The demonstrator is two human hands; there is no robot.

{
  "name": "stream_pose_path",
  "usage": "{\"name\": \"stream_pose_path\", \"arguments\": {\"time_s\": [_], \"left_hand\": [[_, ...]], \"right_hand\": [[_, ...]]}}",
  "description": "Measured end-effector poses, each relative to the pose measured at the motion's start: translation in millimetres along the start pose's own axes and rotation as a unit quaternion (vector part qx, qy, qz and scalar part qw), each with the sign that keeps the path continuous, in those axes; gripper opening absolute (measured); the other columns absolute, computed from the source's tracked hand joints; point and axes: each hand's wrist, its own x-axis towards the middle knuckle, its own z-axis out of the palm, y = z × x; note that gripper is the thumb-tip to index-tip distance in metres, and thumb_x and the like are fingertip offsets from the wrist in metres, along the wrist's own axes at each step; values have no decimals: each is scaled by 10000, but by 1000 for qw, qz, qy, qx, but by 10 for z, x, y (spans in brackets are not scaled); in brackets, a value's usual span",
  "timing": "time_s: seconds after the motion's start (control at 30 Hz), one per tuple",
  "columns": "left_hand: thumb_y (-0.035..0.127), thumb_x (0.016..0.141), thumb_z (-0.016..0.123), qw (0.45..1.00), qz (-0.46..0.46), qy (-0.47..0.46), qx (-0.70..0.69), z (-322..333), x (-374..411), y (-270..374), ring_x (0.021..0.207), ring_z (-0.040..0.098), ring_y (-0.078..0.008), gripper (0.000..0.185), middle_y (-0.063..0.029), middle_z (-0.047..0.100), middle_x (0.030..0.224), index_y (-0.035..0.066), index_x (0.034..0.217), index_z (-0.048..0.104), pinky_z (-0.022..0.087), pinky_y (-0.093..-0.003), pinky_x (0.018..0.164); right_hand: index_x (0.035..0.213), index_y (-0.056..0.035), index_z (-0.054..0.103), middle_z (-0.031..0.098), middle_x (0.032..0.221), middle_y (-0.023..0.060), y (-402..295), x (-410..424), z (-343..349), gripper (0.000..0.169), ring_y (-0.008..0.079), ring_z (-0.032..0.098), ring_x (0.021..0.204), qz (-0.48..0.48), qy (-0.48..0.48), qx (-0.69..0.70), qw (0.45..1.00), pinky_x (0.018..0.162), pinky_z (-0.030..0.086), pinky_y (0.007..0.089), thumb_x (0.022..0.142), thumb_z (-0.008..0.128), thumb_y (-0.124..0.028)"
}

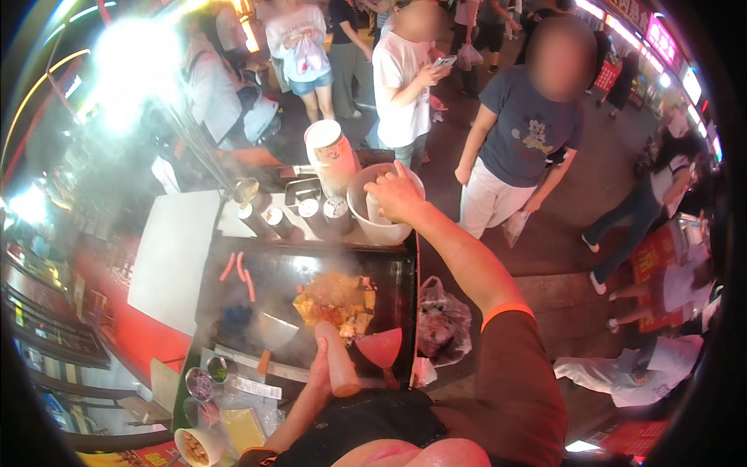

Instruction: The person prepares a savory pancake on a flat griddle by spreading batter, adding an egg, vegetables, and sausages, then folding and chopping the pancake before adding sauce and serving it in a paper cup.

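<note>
My left hand (pixel 320 368) is wrapped around a pale squeeze bottle (pixel 339 368), whose upper end tilts toward a steaming heap of chopped food (pixel 332 295) with reddish sauce on it. The heap lies on a dark flat griddle (pixel 268 268). My right hand (pixel 400 195) is over a white plastic bucket (pixel 388 230) at the griddle's far right corner, index finger extended. Below its fingers is a pale cylindrical bottle (pixel 373 209); whether they grip it is unclear. Flanking the food are a wooden-handled scraper (pixel 277 333) and another scraper (pixel 382 347).
Thin sausages (pixel 240 268) lie on the griddle's left side. Several shakers (pixel 280 222) and a tall tub (pixel 330 149) line its far edge. Near left are bowls (pixel 200 385) and a cup of sausage-like pieces (pixel 192 448). A plastic bag (pixel 443 327) hangs right; people (pixel 525 128) stand beyond.
</note>
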Motion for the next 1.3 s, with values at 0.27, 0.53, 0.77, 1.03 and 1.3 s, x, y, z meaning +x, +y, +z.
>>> {"name": "stream_pose_path", "arguments": {"time_s": [0.27,0.53,0.77,1.03,1.3], "left_hand": [[430,1103,650,958,257,-90,89,1045,273,556,1287,627,-279,624,-106,623,1411,52,1560,456,518,-470,1115],[117,980,820,802,535,-132,230,2776,1216,1717,1283,638,-220,705,-88,618,1440,43,1569,439,545,-395,1048],[140,855,891,576,609,44,543,2557,1613,1510,1252,660,-403,762,-224,662,1354,2,1496,502,523,-445,1085],[70,888,837,596,541,-25,593,1262,57,536,1335,595,-408,698,-228,620,1416,24,1506,517,491,-483,1130],[60,897,840,615,608,1,502,667,-1146,1208,961,745,-232,966,-132,760,1206,-54,1649,244,559,-357,986]], "right_hand": [[1339,-188,714,707,1288,99,21,93,36,500,311,580,1347,26,177,116,977,1192,341,566,865,826,-297],[1122,-56,785,764,1057,161,363,-739,-230,263,346,735,1051,159,323,402,842,920,578,440,918,771,-221],[1117,-26,768,772,1062,190,365,-1057,-246,218,335,779,970,174,293,459,820,832,594,402,960,741,-173],[1121,-48,761,736,965,166,-123,-168,-598,195,346,741,891,61,390,378,837,806,582,443,943,740,-123],[1249,-114,753,679,1281,154,-566,1253,-554,358,371,628,1247,62,361,95,926,1059,496,489,900,730,-191]]}}
